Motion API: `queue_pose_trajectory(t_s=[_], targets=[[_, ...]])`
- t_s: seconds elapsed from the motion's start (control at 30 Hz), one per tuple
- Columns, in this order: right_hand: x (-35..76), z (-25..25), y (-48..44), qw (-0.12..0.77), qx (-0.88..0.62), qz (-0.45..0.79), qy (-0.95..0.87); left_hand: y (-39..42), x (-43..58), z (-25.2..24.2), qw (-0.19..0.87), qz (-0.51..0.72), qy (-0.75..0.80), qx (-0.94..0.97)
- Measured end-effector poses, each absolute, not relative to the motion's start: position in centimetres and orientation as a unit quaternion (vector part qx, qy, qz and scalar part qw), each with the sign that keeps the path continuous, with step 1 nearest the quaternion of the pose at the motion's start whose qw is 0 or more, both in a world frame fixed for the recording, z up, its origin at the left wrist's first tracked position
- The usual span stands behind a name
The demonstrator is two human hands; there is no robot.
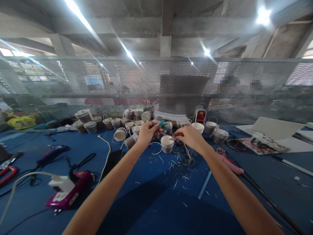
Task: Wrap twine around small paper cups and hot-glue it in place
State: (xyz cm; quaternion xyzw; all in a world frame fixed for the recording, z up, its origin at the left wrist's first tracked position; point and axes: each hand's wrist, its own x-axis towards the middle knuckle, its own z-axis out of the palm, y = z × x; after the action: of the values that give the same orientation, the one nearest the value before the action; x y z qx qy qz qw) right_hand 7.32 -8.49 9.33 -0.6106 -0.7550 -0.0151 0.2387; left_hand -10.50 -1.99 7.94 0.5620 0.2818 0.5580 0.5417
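Note:
A small bucket-shaped pot (pixel 167 147), white inside with a grey-brown wall, stands upright on the blue table between my hands. My left hand (pixel 148 133) is closed in a pinch behind and left of it, on a small teal piece (pixel 161 123) whose kind I cannot make out. At the pot's right rim, my right hand (pixel 190 136) has its thumb and fingers pinched together; what they hold, if anything, is too small to name. A loop of pale wire (pixel 156 148) lies against the pot's left side.
Several similar pots (pixel 91 126) crowd the back. Pale scraps litter the blue table (pixel 151 209). Left are a purple power strip (pixel 69 192), a blue tool (pixel 52 154) and red-handled scissors (pixel 8 173). Pink-handled pliers (pixel 230 163) lie right. A perforated metal screen (pixel 137 81) closes the back.

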Motion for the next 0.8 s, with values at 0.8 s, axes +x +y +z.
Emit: queue_pose_trajectory(t_s=[0.8], targets=[[7.08, 9.06, -8.37, 0.215, -0.658, -0.074, -0.718, -1.79, -10.40, 7.43, 0.543, 0.536, 0.272, 0.587]])
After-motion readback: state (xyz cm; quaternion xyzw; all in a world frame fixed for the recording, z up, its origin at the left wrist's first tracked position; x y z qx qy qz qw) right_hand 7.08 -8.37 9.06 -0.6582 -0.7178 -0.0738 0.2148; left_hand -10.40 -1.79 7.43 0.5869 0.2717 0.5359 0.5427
